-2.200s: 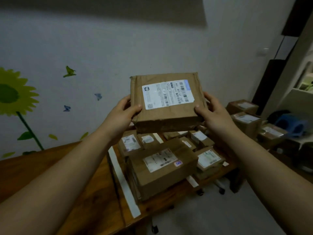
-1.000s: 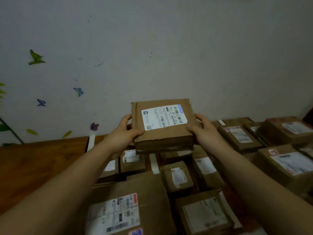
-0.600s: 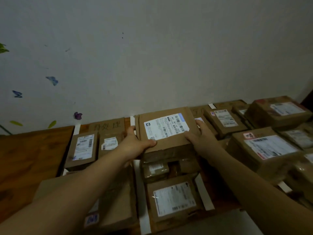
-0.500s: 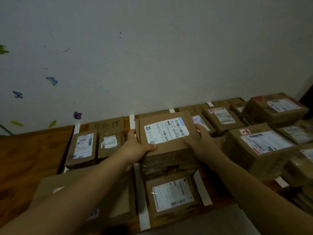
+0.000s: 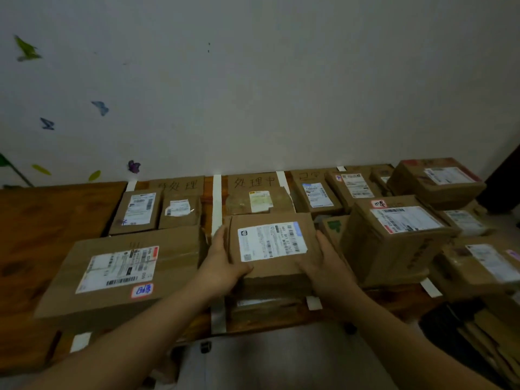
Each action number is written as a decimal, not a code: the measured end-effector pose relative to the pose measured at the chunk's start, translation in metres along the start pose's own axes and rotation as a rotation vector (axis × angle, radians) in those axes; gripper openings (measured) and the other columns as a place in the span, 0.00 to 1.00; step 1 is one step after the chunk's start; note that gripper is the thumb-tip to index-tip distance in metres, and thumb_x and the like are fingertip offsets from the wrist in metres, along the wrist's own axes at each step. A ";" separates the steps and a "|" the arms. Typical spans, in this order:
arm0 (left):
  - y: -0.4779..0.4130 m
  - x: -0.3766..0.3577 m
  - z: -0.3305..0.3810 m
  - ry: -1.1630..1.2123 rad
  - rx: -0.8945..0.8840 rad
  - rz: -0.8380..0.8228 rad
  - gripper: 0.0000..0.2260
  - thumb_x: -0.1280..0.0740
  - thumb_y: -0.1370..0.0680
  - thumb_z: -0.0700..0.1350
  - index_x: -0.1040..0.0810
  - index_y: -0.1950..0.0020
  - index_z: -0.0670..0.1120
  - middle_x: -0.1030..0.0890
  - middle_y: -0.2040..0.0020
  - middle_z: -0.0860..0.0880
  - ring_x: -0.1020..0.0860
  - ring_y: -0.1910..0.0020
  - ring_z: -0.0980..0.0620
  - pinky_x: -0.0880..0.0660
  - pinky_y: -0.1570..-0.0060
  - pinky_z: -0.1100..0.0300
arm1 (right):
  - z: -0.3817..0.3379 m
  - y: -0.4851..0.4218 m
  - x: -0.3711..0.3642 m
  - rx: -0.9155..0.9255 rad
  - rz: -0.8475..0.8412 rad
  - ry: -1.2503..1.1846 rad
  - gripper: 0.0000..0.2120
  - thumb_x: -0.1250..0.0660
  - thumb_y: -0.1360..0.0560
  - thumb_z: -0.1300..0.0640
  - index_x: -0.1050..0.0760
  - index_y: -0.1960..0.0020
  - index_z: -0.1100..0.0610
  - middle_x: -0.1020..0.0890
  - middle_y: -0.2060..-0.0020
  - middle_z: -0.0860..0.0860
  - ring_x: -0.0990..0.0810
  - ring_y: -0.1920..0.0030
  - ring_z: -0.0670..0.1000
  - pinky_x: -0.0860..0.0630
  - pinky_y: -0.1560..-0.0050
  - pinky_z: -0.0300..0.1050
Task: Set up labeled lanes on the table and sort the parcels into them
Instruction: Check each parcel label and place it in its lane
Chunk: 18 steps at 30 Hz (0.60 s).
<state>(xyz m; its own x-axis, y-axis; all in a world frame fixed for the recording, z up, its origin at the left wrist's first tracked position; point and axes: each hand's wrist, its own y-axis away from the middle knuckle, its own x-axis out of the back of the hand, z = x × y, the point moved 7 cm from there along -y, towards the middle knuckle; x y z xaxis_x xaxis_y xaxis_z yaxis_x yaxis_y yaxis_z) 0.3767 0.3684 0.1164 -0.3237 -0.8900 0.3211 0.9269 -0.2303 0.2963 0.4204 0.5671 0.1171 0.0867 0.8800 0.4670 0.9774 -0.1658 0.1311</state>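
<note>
Head view: left hand and right hand clasp opposite sides of the flat parcel, label up, seemingly squaring it on a stack between white tape strips. Left of grip: three parcels. Behind: one parcel, three handwritten lane labels. Right: at least six parcels.

Wooden table with parcels, tape strips.

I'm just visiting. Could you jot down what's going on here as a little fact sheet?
Held item: parcel, white label up
Left hand: grips its left edge
Right hand: grips its right edge
Position: middle lane, between two white tape strips, over another parcel
Lane sign: handwritten cardboard at far end
Left lane: large parcel, two small parcels behind
</note>
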 end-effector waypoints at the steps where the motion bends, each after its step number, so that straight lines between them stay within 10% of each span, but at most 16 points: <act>1: 0.005 -0.003 -0.003 -0.015 -0.008 0.007 0.40 0.31 0.26 0.38 0.52 0.24 0.57 0.31 0.34 0.55 0.32 0.33 0.50 0.29 0.38 0.53 | 0.007 0.002 -0.003 0.008 -0.017 0.000 0.23 0.35 0.22 0.53 0.43 0.33 0.42 0.32 0.44 0.36 0.33 0.44 0.36 0.38 0.42 0.29; 10: 0.018 -0.022 -0.027 -0.120 0.016 0.025 0.32 0.34 0.23 0.39 0.46 0.24 0.53 0.36 0.28 0.49 0.34 0.30 0.49 0.27 0.43 0.60 | 0.045 -0.004 -0.016 0.052 -0.102 0.029 0.30 0.37 0.22 0.48 0.45 0.24 0.44 0.35 0.28 0.45 0.34 0.29 0.49 0.34 0.31 0.50; 14: 0.013 -0.021 -0.030 -0.705 -0.112 0.059 0.28 0.43 0.19 0.53 0.54 0.23 0.57 0.63 0.23 0.54 0.62 0.25 0.50 0.50 0.27 0.50 | 0.035 -0.002 -0.016 0.253 -0.058 0.658 0.29 0.57 0.22 0.38 0.50 0.22 0.46 0.51 0.22 0.49 0.54 0.23 0.54 0.53 0.25 0.55; 18: 0.008 -0.028 -0.037 -0.968 -0.114 -0.027 0.25 0.53 0.18 0.56 0.57 0.23 0.55 0.61 0.22 0.54 0.67 0.27 0.53 0.56 0.26 0.48 | 0.034 -0.005 -0.020 0.260 -0.177 0.798 0.25 0.57 0.19 0.42 0.48 0.23 0.46 0.48 0.22 0.48 0.56 0.23 0.52 0.56 0.24 0.55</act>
<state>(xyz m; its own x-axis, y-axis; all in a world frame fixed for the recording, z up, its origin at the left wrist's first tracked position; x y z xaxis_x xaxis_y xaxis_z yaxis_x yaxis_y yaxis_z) 0.4005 0.3763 0.0763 -0.3139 -0.1868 0.9309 0.9133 -0.3275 0.2422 0.4200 0.5654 0.0774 -0.1373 0.2905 0.9470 0.9854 0.1376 0.1006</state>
